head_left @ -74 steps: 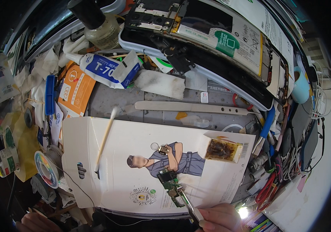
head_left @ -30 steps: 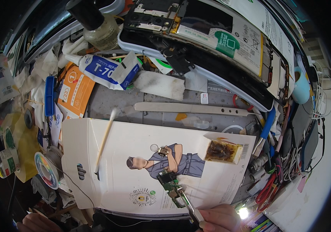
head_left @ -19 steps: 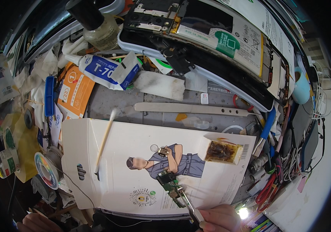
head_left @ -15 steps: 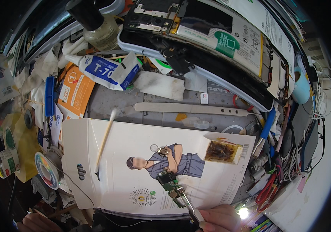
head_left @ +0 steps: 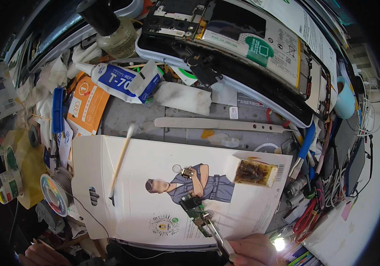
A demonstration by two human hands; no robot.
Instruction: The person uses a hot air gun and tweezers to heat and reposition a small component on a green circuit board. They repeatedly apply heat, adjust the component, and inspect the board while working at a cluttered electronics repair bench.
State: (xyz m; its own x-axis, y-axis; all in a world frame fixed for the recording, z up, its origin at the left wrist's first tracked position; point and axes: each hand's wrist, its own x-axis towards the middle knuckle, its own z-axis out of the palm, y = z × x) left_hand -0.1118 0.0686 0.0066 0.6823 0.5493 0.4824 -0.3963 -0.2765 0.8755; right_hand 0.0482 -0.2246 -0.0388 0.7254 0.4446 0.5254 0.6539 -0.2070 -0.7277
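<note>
Your right hand (head_left: 252,248) is at the near edge of the white card (head_left: 145,155). Its fingers are closed around the silver tweezers (head_left: 219,237), pinching them tight. The tips of the tweezers reach over the white card and grip the small green circuit board (head_left: 196,215) by its lower end. The board is tilted over the near part of the white card, next to the drawing of a person. You can't tell from here if it touches the card or hangs just above.

Your left hand (head_left: 43,255) is off the near left corner of the white card, down in the dark. Its fingers look curled, but part of it is cut off, so I can't tell how open it is or if it holds something.

On the left part of the white card lies a cotton swab (head_left: 121,164), with its white tip poking past the far edge. On the right part sits a little block with sticky brown stuff (head_left: 254,173). Just past the far edge of the white card is a long metal tool with holes (head_left: 216,124). Farther past it lies a phone with its back off (head_left: 252,44). A spool of wire (head_left: 52,195) is left of the white card.
</note>
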